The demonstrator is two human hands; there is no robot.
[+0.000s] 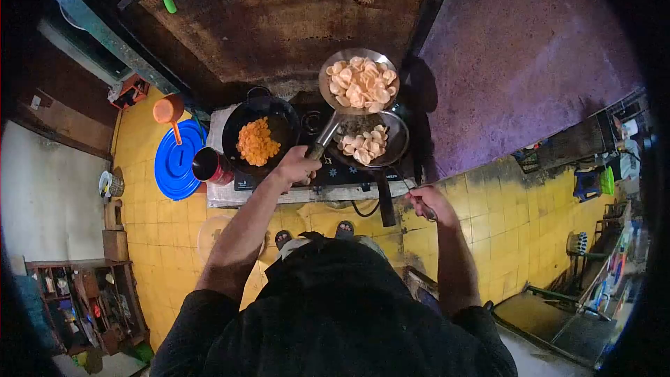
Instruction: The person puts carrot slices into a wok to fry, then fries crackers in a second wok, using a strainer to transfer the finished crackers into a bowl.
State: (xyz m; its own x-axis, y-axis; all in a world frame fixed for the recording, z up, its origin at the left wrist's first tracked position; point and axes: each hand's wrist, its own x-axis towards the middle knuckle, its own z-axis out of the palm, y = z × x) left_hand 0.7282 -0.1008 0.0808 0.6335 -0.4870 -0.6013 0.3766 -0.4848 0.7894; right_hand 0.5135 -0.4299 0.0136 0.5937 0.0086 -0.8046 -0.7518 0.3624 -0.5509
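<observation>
My left hand (pixel 299 166) is closed around the handle of a metal strainer (pixel 338 115), whose bowl is heaped with pale puffed crackers (pixel 361 82). The strainer hangs above the back of a frying pan (pixel 399 157) on the stove. In that pan, more crackers (pixel 366 146) lie in dark oil. My right hand (pixel 430 202) grips a thin-handled metal utensil (pixel 410 185) reaching toward the pan's right edge; its working end cannot be made out. On the left burner, a black wok (pixel 287 115) holds orange pieces (pixel 257 141).
The stove (pixel 328 176) stands against a brown wall. The pan's black handle (pixel 386 199) juts toward me. To the left are a dark red pot (pixel 222 171), a blue lid (pixel 171 171) and an orange dipper (pixel 168 108). Yellow tiles (pixel 488 202) cover the floor.
</observation>
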